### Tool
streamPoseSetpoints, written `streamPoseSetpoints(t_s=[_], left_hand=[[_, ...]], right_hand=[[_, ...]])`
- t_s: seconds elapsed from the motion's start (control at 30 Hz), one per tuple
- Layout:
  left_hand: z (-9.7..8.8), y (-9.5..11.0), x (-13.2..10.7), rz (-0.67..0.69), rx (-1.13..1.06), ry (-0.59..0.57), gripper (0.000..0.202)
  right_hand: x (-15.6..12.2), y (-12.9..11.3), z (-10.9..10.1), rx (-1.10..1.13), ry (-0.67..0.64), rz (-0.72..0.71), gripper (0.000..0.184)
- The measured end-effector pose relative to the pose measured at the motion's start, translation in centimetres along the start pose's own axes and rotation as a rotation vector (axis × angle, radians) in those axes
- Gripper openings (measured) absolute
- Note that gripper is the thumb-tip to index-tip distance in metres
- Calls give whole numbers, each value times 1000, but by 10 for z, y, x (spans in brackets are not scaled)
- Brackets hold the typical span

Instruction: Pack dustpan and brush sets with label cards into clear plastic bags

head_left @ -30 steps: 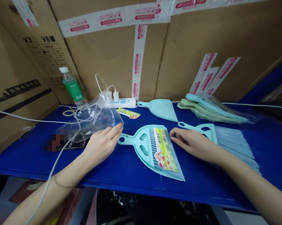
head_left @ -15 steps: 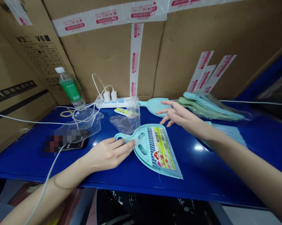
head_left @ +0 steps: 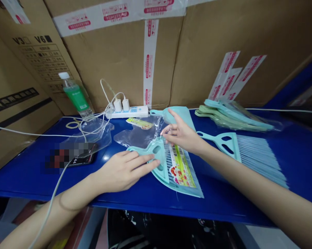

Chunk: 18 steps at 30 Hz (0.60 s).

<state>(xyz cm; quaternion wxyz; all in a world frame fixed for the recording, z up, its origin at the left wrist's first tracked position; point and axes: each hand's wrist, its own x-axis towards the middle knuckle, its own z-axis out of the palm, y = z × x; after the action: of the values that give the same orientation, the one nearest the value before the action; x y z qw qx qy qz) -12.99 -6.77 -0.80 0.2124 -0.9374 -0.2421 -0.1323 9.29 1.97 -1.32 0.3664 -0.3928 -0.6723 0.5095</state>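
Note:
A light-blue dustpan (head_left: 161, 179) with a matching hand brush (head_left: 158, 165) nested in it lies near the front of the table, a yellow-green label card (head_left: 180, 166) over the bristles. My left hand (head_left: 127, 169) lies over their handle end, fingers stretched across the brush head, its thumb hidden. Above the brush, my right hand (head_left: 180, 133) has its index finger raised and the others curled, with a shiny edge of the clear plastic bag (head_left: 135, 135) at the fingertips. Another light-blue dustpan (head_left: 185, 116) lies behind it. Beside my right forearm rests a second light-blue brush (head_left: 259, 155).
Bagged green and blue dustpan sets (head_left: 231, 117) lie at the back right. A white power strip (head_left: 132, 111) with chargers and loose cables sits at the back, near a bottle (head_left: 78, 98). A phone (head_left: 85, 159) is at left. Cardboard boxes (head_left: 114, 65) wall the back.
My right hand has moved left and toward me, reaching the plastic bag, which now spreads wider. My left hand has slid slightly right over the brush. More of the second brush shows.

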Motion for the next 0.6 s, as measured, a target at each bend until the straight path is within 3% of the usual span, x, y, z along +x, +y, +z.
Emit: streamPoseSetpoints(t_s=[0.17, 0.33, 0.47, 0.6], left_hand=[[1, -15, -5, -170, 97, 52, 33], [-2, -18, -4, -123, 96, 45, 29], [-8, -19, -5, -57, 104, 114, 33], [-15, -27, -10, -93, 163, 89, 35]], right_hand=[[-9, 6, -14, 105, -44, 17, 95], [-11, 9, -15, 170, -86, 82, 98], [-11, 8, -11, 46, -81, 36, 86], [-13, 8, -5, -233, 14, -143, 69]])
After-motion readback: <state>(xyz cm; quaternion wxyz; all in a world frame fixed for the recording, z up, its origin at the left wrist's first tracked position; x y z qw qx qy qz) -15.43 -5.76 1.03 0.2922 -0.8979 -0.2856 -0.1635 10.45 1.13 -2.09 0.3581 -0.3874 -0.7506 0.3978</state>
